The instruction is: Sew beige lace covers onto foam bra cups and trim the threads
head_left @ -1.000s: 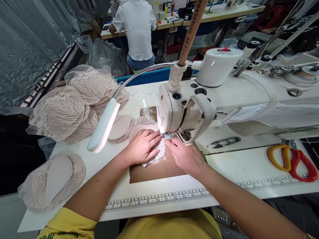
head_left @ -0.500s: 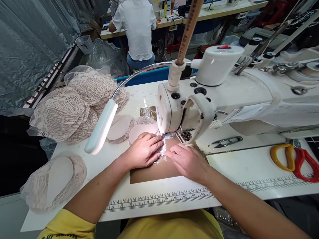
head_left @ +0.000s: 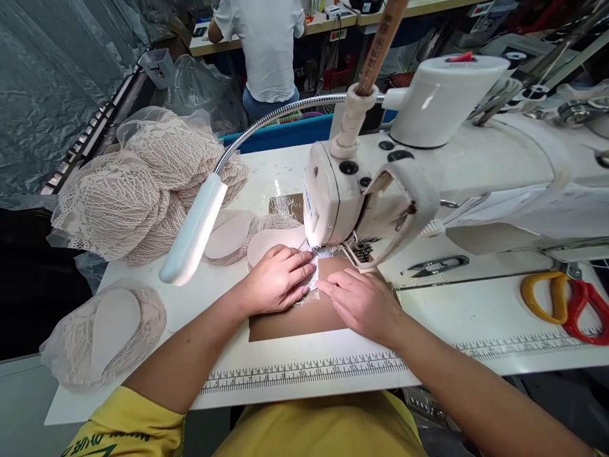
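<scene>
My left hand (head_left: 278, 280) lies flat on a strip of pale lace fabric (head_left: 313, 277) beside the needle area of a white sewing machine (head_left: 328, 197). Its fingers are stretched out and press the lace down. Opposite it, my right hand (head_left: 364, 301) is closed, with thumb and forefinger pinching the lace's near right edge. Part of the lace is hidden under my left fingers. A beige moulded cup (head_left: 271, 243) trails from the lace, behind my left hand. Beneath both hands is a brown sheet (head_left: 285, 327) on the machine table.
Lace cups are piled (head_left: 114, 197) at the back left, with another lace-and-cup piece (head_left: 114, 330) at the front left. A gooseneck lamp (head_left: 193, 231) arches over the table. Thread snips (head_left: 440, 265) and scissors (head_left: 578, 304) lie right. A person (head_left: 269, 51) sits beyond.
The view has shifted slightly, so the machine appears larger and further right. Both hands keep nearly the same places on the lace.
</scene>
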Available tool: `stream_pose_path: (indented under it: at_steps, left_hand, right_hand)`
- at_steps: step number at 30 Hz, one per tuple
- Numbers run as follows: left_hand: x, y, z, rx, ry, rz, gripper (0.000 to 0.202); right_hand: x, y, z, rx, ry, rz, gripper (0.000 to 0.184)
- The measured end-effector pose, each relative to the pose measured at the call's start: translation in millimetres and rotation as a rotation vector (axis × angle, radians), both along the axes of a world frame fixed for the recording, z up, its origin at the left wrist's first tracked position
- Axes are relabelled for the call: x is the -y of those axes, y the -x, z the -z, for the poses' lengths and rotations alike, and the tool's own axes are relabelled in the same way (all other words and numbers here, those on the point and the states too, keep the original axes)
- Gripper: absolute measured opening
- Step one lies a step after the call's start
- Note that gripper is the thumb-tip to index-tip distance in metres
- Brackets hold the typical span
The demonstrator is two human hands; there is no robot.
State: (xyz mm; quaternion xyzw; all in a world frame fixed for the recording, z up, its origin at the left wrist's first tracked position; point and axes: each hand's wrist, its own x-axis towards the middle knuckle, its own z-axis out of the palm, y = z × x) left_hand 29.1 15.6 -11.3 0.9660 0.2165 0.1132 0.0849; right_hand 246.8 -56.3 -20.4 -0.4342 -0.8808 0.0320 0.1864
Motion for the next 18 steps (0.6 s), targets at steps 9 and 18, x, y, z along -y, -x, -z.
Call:
stream_pose_path:
  at_steps: [9, 18]
  left_hand:
    - [-1.0, 0.2, -0.2, -0.022, 0.008, -0.01, 0.043]
    - [-5.5, 2.0, -3.3, -0.056, -0.008, -0.004, 0.041]
  right_hand:
    - [1.4, 2.7, 0.3, 0.074, 0.035, -0.009, 0.028]
    - [1.3, 5.6, 0.4, 0.058, 0.023, -0.002, 0.025]
